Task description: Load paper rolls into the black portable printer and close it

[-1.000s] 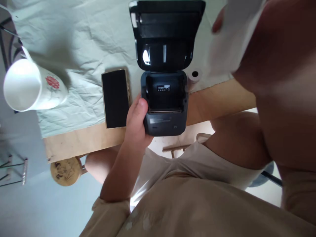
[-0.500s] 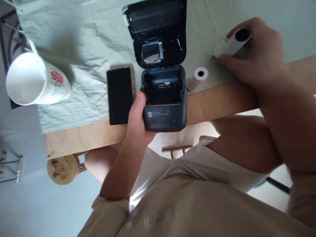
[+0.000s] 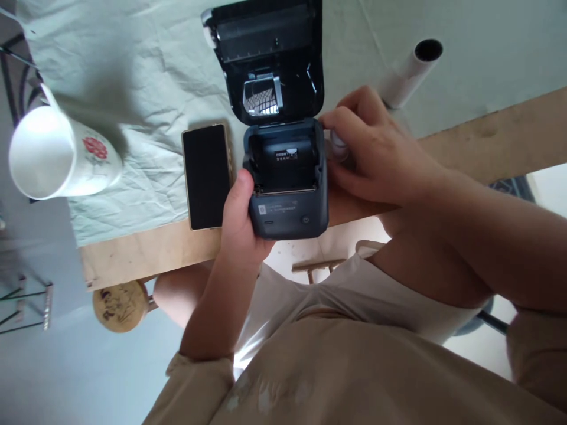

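Note:
A dark label printer [image 3: 287,209] with its lid [image 3: 272,65] swung up sits at the table's front edge, and its paper bay is bare inside. My left hand [image 3: 241,218] grips the printer's left side, thumb on top. Right beside the printer, my right hand [image 3: 372,150] has its fingers curled around the small white paper roll [image 3: 339,146], which they mostly cover. Farther right, a larger white paper roll [image 3: 410,74] with a wide dark core stands on the cloth, apart from both hands.
Left of the printer lies a phone [image 3: 207,176] with a dark screen. A white mug [image 3: 66,153] with a red flower is at the far left. Green cloth [image 3: 150,59] covers the table up to its wooden edge [image 3: 146,251]. A round stool [image 3: 120,306] stands below.
My right hand has let go of the larger roll and moved left to the small roll. My left hand still holds the printer; the view has shifted slightly.

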The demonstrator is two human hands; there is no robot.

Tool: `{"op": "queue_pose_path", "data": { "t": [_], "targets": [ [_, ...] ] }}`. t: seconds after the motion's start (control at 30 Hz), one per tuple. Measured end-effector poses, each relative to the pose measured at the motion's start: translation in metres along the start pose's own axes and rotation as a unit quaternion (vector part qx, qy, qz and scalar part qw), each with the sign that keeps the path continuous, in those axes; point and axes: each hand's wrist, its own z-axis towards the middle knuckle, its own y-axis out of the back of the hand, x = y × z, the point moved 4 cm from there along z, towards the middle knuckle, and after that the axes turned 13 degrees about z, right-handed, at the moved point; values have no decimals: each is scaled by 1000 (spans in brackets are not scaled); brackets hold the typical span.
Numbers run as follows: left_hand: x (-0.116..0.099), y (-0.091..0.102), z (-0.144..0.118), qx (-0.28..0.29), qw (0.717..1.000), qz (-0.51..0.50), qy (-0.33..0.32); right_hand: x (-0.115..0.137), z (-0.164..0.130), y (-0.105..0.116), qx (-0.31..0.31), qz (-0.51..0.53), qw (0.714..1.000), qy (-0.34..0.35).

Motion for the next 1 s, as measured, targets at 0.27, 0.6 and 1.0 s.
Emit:
{"op": "queue_pose_path", "data": {
  "t": [0.27, 0.6, 1.0],
  "targets": [
    [5, 4, 3, 29, 999, -5, -12, -14, 0, 15, -86, 176, 981, 13],
    [6, 1, 2, -21, 998, 47, 22, -34, 6, -11, -61, 501, 848, -162],
    [9, 5, 4, 21, 999, 0, 27, -28, 6, -4, -67, 511, 851, -96]
  ]
}}
